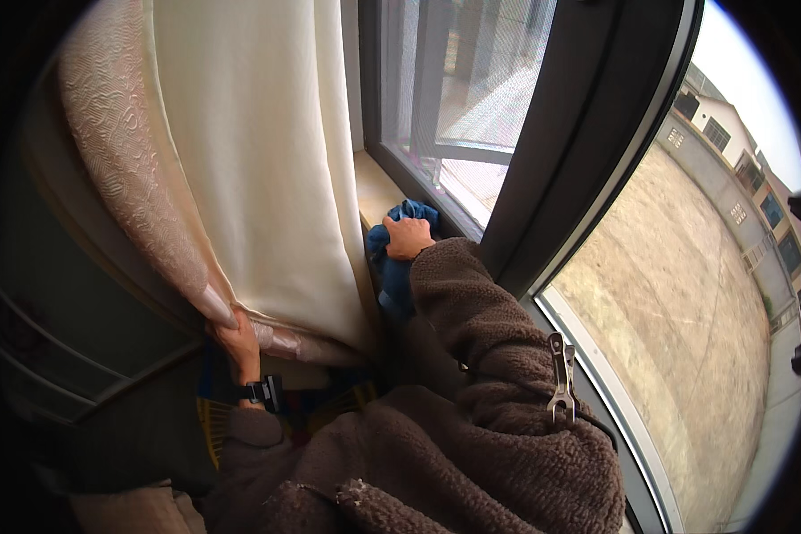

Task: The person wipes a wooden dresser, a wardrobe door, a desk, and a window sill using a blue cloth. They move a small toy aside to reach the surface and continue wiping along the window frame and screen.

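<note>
My right hand is closed around a bunched blue cloth, pressed down at the window sill. Part of the cloth bulges out above the fingers, and more hangs below them. Lower and to the left, my left hand grips the lower edge of a curtain. This curtain has a plain cream side and a patterned pinkish side, gathered where the fingers hold it. A black strapped device sits on my left wrist.
A dark window frame rises beside my right arm, with a mesh screen beyond the sill. Outside the glass at right lies a paved yard with a wall. A metal clip hangs on my brown fleece sleeve. Yellow basket-like bars show below.
</note>
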`<state>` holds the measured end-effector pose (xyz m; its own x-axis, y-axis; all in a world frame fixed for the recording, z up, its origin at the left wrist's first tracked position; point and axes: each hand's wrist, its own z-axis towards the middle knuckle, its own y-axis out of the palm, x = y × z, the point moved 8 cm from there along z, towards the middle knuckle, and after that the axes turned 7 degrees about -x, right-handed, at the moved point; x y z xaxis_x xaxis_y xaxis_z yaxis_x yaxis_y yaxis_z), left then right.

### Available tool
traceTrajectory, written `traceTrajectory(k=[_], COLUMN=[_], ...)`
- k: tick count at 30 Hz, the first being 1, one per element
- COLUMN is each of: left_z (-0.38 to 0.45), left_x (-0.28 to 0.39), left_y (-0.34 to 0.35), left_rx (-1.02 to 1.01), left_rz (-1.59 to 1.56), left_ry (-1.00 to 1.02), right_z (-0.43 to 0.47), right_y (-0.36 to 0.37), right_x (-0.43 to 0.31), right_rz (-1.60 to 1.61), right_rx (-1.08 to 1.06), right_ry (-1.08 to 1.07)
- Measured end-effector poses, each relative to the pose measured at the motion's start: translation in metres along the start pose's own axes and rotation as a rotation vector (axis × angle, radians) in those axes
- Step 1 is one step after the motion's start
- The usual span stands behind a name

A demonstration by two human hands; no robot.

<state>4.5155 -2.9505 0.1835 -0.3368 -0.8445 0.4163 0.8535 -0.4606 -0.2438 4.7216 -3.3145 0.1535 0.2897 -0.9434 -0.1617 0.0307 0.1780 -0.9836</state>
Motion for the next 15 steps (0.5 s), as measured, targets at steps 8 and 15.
traceTrajectory(k=[8, 15], left_z=[-0.002, -0.008], left_x=[-0.019, -0.049], left_y=[0.001, 0.003], left_rx=[0.044, -0.053], left_rz=[0.072, 0.122], left_ry=[0.066, -0.013], right_z=[0.039, 0.106], right_y=[-0.073, -0.075], right_x=[0.024, 0.045], right_rz=[0.564, 0.930], right_rx=[0.325, 0.400], right_ry=[0.041, 0.077])
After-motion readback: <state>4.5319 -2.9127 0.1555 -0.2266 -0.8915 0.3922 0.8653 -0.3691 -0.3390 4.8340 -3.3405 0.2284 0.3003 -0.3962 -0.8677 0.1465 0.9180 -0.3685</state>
